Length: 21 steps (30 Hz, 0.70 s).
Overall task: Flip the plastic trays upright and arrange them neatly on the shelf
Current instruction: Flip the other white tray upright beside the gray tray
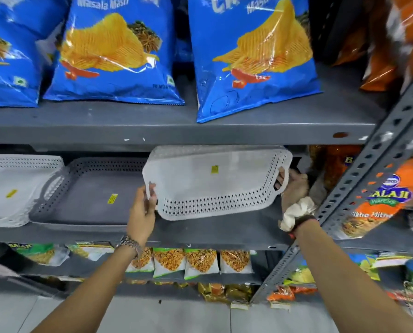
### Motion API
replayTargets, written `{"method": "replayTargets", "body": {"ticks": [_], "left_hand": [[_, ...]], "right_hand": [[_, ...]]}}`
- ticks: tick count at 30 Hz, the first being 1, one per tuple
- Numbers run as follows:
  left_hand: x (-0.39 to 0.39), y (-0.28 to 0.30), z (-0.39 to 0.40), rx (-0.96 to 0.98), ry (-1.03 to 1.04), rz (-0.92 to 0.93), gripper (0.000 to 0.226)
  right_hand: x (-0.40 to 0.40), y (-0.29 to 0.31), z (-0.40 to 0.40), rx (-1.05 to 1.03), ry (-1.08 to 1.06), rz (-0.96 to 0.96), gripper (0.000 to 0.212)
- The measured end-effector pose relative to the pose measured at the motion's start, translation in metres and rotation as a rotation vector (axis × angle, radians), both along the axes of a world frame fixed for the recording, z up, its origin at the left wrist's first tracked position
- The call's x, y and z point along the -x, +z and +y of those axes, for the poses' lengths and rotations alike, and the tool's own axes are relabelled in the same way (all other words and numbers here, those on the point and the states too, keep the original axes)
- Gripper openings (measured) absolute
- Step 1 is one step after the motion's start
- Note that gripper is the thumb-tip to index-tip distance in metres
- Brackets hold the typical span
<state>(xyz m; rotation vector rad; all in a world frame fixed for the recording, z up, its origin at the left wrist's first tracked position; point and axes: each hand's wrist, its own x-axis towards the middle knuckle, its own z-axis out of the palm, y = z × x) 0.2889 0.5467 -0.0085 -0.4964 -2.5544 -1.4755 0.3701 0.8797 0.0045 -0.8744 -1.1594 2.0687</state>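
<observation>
On the middle shelf [200,233], at the left edge of the frame, lies a stack of white trays [11,188], count unclear. Just right of it lies one grey tray [92,191], open side up. One white tray [215,181] hangs tilted mid-frame, above the shelf. The left hand [144,207] has its fingers [150,200] gripping one end; the right hand [294,186] grips the handle at the other end, with a crumpled cloth [294,215]. Three blue chip bags [114,49] stand along the top.

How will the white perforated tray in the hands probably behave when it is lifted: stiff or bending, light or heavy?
The white tray is probably light: left hand and right hand hold it by the ends. It keeps its shape, so likely fairly stiff. The perforated walls should give grip.
</observation>
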Motion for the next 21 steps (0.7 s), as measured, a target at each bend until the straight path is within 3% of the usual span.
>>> {"method": "replayTargets", "body": {"ticks": [2,6,11,21], "left_hand": [[0.012,-0.006,0.007,0.003,-0.019,-0.054,0.032],[0.035,-0.017,0.017,0.153,0.052,-0.088,0.043],[0.049,-0.013,0.028,0.323,0.155,-0.069,0.041],[0.055,-0.021,0.031,0.618,0.023,-0.145,0.035]], "right_hand": [[0.007,0.006,0.000,-0.096,0.032,-0.118,0.025],[0.004,-0.012,-0.001,-0.411,0.090,-0.459,0.034],[0.000,-0.028,-0.004,-0.605,0.029,-0.560,0.045],[-0.006,-0.036,-0.003,-0.715,0.032,-0.715,0.035]]}}
